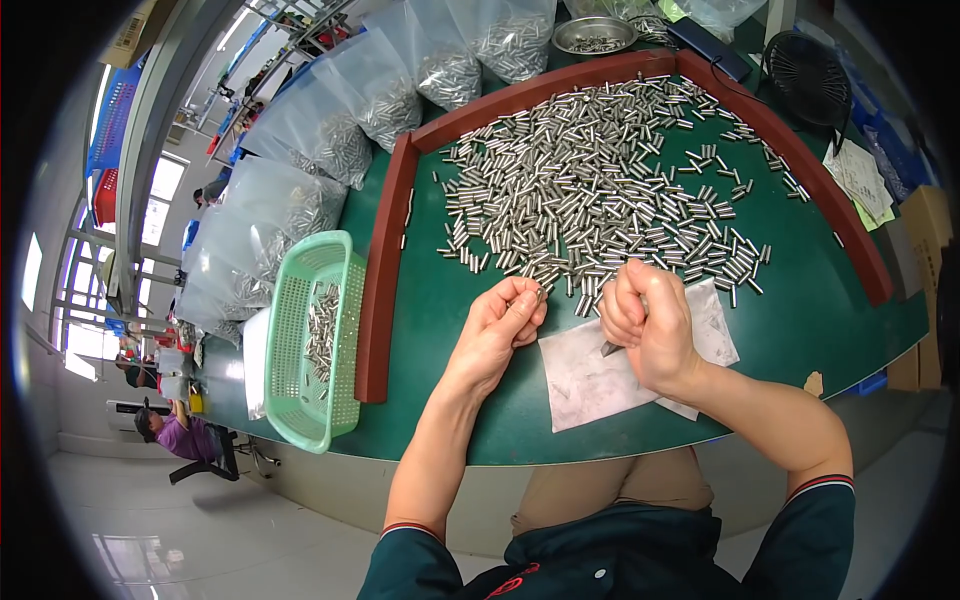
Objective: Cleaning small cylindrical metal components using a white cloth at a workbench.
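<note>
A wide heap of small shiny metal pins (590,180) spreads over the green tabletop (460,420). At the near edge of the heap, my left hand (497,330) is closed, thumb against forefinger, on what looks like one metal pin (541,293). My right hand (652,325) is curled into a fist to its right, over a smudged white cloth or paper sheet (590,385). From under that fist pokes the dark pointed end of a tool (609,349); the rest of it is hidden by the fingers. The two hands are slightly apart.
Dark red wooden rails (385,270) border the heap left, back and right. Left of them stands a green plastic basket (345,390) with some pins inside. Bags of pins (345,150), a metal bowl (594,34) and a black fan (808,78) line the back. A seated person (185,435) is far left.
</note>
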Available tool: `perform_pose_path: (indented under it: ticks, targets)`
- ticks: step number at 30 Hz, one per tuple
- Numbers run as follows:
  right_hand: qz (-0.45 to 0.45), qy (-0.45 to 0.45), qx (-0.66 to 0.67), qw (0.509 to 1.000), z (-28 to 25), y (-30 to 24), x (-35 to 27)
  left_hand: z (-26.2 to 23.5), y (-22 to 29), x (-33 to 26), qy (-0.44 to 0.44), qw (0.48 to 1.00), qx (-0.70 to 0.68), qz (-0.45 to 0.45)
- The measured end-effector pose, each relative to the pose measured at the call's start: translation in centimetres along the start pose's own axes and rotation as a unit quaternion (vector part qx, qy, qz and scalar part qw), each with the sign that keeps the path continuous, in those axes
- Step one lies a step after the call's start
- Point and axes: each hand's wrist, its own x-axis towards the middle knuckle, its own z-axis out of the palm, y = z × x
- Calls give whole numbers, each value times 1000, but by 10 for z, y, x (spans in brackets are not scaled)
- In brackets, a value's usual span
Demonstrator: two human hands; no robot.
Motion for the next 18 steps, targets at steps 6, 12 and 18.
perform_pose_path:
  ticks: [6, 12, 18]
  targets:
    - [-2, 7, 0, 1000, -2, 0, -1, 10, -3, -6, 12, 981, 184, 54]
    - [-7, 8, 12, 1000, -1, 1, 0, 41, -7, -25, 9, 868, 472, 156]
    - [-63, 4, 1, 998, -4, 4, -2, 40, -9, -24, 15, 844, 514, 154]
